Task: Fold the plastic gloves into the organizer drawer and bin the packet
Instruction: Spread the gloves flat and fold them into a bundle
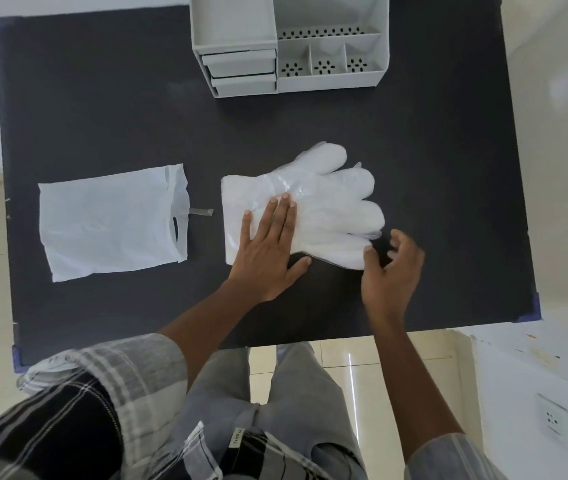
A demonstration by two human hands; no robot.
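Observation:
A stack of translucent plastic gloves [327, 199] lies flat in the middle of the black table [102, 109], fingers pointing right. My left hand [268, 244] presses flat on the cuff end with straight fingers. My right hand [391, 268] hovers at the lower finger tips of the gloves, fingers loosely curled; whether it touches the plastic is unclear. The white packet [109, 223] lies flat to the left, its torn open end facing the gloves. At the table's far edge stands the white organizer [365, 74] with two small drawers [242, 72] at its left, both pushed in.
A small grey strip [201, 212] lies between the packet and the gloves. The organizer's open compartments have perforated floors. The near table edge runs just above my legs. A wall socket [552, 418] sits low at the right. No bin is in view.

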